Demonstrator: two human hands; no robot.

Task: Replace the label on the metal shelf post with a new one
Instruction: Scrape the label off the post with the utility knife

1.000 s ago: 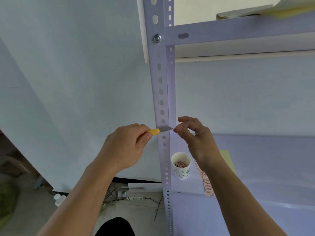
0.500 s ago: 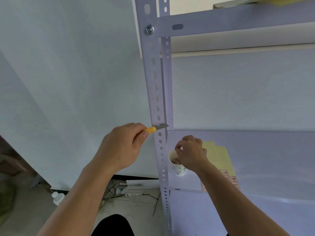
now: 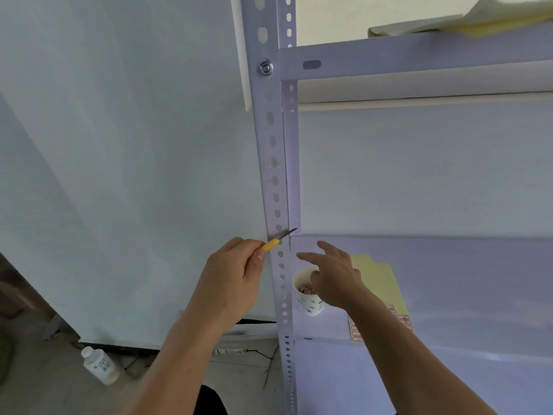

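Now at pale perforated metal shelf post (image 3: pixel 273 163)
Left hand (image 3: pixel 230 280) gripping yellow-handled knife (image 3: pixel 276 239), right hand (image 3: pixel 335 274) spread above white paper cup (image 3: pixel 308 304).

A paper cup (image 3: pixel 308 304) stands beside the post (image 3: pixel 273 163), blocking the shelf (image 3: pixel 449 280) corner.

A white plastic bottle (image 3: pixel 100 368) lies on the floor (image 3: pixel 45 384) at 7 o'clock, with dark cables (image 3: pixel 269 363) near it at 6. A patterned paper cup (image 3: pixel 306 304) holding pinkish scraps stands on the lower shelf (image 3: pixel 478 280), a yellow sheet (image 3: pixel 380 277) at its 3 o'clock. Pale papers (image 3: pixel 449 22) rest on the upper shelf (image 3: pixel 419 55) at 1 o'clock.
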